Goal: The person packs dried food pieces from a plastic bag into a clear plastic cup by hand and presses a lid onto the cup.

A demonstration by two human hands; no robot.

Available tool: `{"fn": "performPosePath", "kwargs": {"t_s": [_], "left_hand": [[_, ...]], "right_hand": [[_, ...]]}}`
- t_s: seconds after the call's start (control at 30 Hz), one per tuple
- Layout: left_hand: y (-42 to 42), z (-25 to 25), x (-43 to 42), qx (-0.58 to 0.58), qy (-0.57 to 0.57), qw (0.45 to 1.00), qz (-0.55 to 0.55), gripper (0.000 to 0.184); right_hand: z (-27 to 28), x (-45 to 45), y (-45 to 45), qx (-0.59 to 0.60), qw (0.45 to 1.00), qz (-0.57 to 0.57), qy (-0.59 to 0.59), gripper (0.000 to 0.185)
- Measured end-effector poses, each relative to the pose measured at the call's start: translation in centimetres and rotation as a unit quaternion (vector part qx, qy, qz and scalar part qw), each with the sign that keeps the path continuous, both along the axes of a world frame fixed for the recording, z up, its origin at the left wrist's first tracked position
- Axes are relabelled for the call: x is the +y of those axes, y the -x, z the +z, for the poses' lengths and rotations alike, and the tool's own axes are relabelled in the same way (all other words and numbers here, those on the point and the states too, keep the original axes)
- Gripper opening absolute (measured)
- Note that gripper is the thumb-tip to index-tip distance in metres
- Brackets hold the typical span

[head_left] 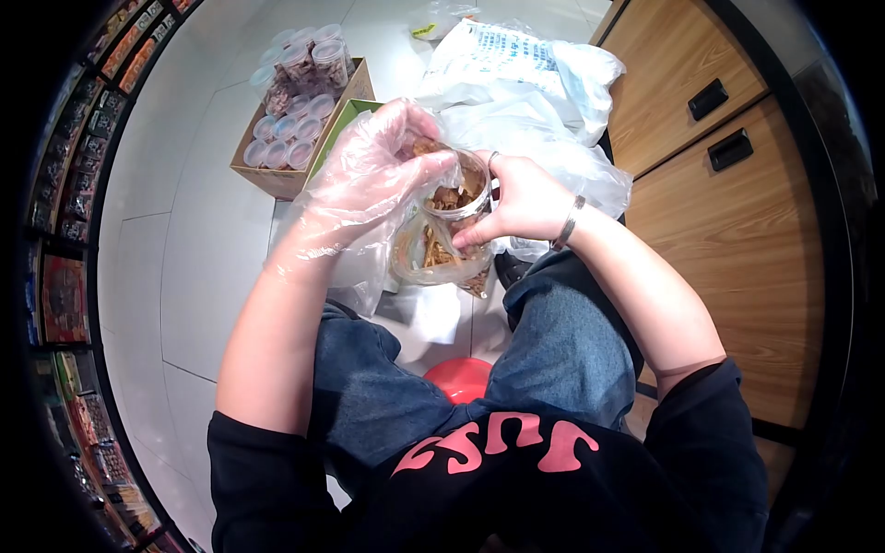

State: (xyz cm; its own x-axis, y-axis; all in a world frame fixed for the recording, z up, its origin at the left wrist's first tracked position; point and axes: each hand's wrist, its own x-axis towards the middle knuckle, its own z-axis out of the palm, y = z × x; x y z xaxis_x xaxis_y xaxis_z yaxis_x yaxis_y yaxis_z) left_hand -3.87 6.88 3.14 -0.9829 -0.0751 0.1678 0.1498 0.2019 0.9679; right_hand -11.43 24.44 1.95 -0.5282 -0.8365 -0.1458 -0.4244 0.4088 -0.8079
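My left hand (383,157), in a clear plastic glove, is closed around some brown dried food pieces (426,147) just above the rim of a clear round plastic tub (479,169). More brown pieces (452,196) lie inside that tub. Fingers and thumb of my right hand (525,196) grip the tub's right side and hold it tilted. Right below it an open clear plastic bag (415,263) contains more of the brown food. What supports the bag is partly hidden.
A cardboard box (277,180) holds several lidded tubs (300,124) at the back left. White plastic bags (525,115) lie ahead to the right, beside wooden cabinets (719,230). Stocked shelves (69,286) line the left. A red stool (458,376) shows between my legs.
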Motion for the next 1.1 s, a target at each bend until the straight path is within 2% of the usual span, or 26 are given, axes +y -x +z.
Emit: {"fn": "performPosePath", "kwargs": {"t_s": [0.07, 0.2, 0.27, 0.3, 0.37, 0.5, 0.57, 0.7, 0.77, 0.87, 1.0, 1.07, 1.1], "left_hand": [[0.1, 0.0, -0.2, 0.021, 0.075, 0.997, -0.007, 0.017], [0.4, -0.2, -0.6, 0.052, 0.102, 0.993, 0.035, 0.015], [0.6, -0.3, -1.1, 0.074, 0.179, 0.981, 0.021, 0.017], [0.6, -0.3, -1.4, 0.075, 0.18, 0.981, 0.02, 0.017], [0.6, -0.2, -1.6, 0.144, 0.325, 0.935, 0.007, 0.017], [0.1, 0.3, -1.1, 0.083, 0.307, 0.948, -0.001, 0.02], [-0.1, 0.8, -1.0, 0.022, 0.185, 0.982, -0.032, 0.02], [0.1, 0.7, 0.1, -0.022, 0.102, 0.993, -0.051, 0.017], [0.1, 1.3, 1.1, 0.012, 0.253, 0.967, -0.022, 0.014], [0.1, 1.1, 1.6, 0.018, 0.288, 0.957, 0.025, 0.012], [0.4, -0.4, 1.2, 0.022, 0.335, 0.942, -0.018, 0.011], [0.4, -0.9, 1.1, 0.116, 0.417, 0.901, -0.029, 0.013], [0.5, -1.2, 1.1, 0.116, 0.416, 0.901, -0.029, 0.013]], "right_hand": [[-0.2, 0.1, 0.1, 0.015, 0.999, -0.012, 0.031, 0.067], [-0.3, 0.2, 0.2, 0.036, 0.998, -0.027, 0.035, 0.067], [-0.6, 0.2, 0.4, 0.049, 0.998, -0.033, 0.037, 0.067], [-0.7, 0.2, 0.5, 0.049, 0.998, -0.035, 0.037, 0.067], [-0.9, 0.3, 0.6, 0.066, 0.997, -0.037, 0.029, 0.068], [-0.7, 0.3, 0.6, 0.081, 0.996, -0.039, 0.024, 0.068], [-0.8, 0.2, 0.6, 0.087, 0.995, -0.036, 0.017, 0.065], [-0.5, -0.3, 0.1, 0.109, 0.994, -0.029, 0.014, 0.063], [-0.8, -0.4, -0.1, 0.182, 0.983, -0.013, 0.026, 0.061], [0.5, -0.4, -1.2, 0.194, 0.981, -0.021, -0.017, 0.06], [0.0, -0.6, -1.6, 0.178, 0.983, -0.015, -0.049, 0.061], [-0.4, -0.7, -1.6, 0.19, 0.98, -0.019, -0.05, 0.059], [-0.6, -0.7, -1.5, 0.19, 0.98, -0.02, -0.05, 0.059]]}}
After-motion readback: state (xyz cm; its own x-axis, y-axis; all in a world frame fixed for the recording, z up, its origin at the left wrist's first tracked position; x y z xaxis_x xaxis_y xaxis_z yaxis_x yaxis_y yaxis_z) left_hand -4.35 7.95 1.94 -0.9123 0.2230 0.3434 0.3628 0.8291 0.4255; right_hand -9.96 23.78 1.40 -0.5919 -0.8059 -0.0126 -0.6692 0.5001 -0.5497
